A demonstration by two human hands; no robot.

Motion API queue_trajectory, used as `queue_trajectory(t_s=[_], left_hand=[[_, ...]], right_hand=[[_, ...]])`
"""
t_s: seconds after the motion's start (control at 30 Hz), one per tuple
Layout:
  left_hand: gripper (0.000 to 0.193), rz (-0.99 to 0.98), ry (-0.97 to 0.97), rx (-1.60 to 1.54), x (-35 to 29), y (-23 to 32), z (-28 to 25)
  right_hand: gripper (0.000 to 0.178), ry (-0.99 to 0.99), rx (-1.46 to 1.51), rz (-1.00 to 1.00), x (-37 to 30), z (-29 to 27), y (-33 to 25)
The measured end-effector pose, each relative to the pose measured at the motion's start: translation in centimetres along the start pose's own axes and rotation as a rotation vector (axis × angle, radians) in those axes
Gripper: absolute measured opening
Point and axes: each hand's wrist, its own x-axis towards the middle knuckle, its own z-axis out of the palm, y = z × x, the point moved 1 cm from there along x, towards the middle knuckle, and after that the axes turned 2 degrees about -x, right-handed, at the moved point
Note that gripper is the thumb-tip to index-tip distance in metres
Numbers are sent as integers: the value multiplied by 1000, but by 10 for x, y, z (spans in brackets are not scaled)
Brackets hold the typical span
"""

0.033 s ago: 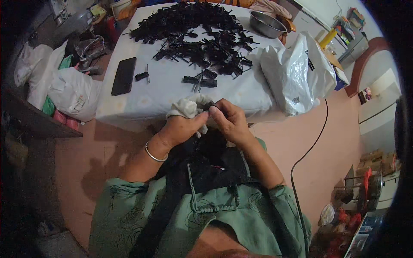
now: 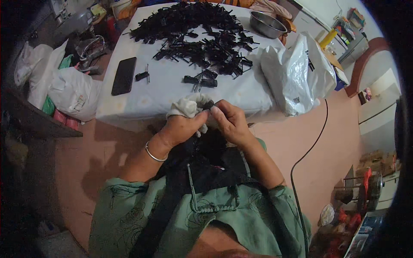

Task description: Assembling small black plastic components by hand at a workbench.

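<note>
My left hand [image 2: 185,122], with a white cloth glove around its fingers and the thumb bare, is closed on a small black plastic part [image 2: 208,104] just off the table's front edge. The bare fingers of my right hand [image 2: 232,122] are pinched together at the part's right side. Whether they grip the part or something tiny on it is hidden. Beyond my hands, two similar black parts [image 2: 201,80] lie on the white cloth with a thin metal tool [image 2: 199,86] beside them. Another black part [image 2: 141,76] lies farther left, against a thin metal rod [image 2: 148,73].
A large heap of black parts [image 2: 185,26] covers the back of the white-covered table [image 2: 159,94]. A dark phone [image 2: 124,76] lies at left. At right stand a white plastic bag [image 2: 284,73] and a metal bowl [image 2: 267,25]. A black cable [image 2: 309,150] hangs down at right.
My right fingertips have shifted slightly, and more of the black part shows between my hands. Everything on the table stays where it was.
</note>
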Motion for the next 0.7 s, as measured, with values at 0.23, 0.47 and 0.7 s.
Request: queue_trajectory(t_s=[0.23,0.47,0.7], left_hand=[[20,352,155,501,4,-8,8],[23,445,214,566,5,-14,7],[28,45,133,2,5,-5,-2]], right_hand=[[28,-8,-18,-4,2,10,11],[24,-41,304,122,1,9,25],[14,-155,-135,44,-4,-12,26]])
